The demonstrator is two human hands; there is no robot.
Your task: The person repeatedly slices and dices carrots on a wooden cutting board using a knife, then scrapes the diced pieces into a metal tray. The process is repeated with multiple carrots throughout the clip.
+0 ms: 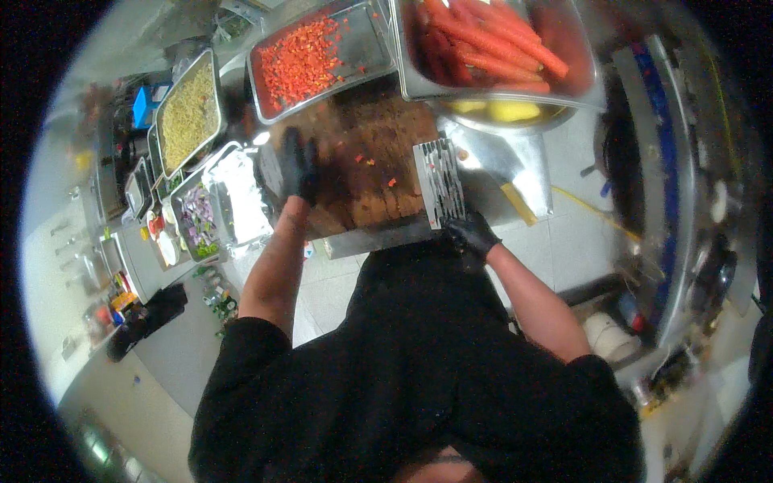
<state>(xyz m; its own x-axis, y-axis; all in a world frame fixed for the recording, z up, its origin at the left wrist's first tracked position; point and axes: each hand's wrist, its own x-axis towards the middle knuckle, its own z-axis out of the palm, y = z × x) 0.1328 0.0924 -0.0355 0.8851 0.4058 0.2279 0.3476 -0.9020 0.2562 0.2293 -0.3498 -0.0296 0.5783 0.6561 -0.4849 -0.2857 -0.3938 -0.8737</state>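
Note:
My left hand (pixel 298 166), in a black glove, is over the left side of a wooden cutting board (pixel 344 208). Its fingers point away from me, blurred and a little apart, with nothing seen in them. A flat grey thing (pixel 272 169) lies just left of it, too blurred to name. At the board's right edge my right hand (pixel 471 234), also gloved in black, grips a broad flat metal tool (pixel 439 181), apparently a cleaver, with rippled bright and dark bands on its face. A few orange-red bits (pixel 392 182) are scattered on the board.
Behind the board stand a metal tray of diced carrot (pixel 296 66) and a deep pan of whole carrots (pixel 489 42). Yellow pieces (pixel 513 111) sit in a bowl below that pan. At left are a noodle-like food tray (pixel 187 121), chopped red onion (pixel 198 211) and foil (pixel 241 193).

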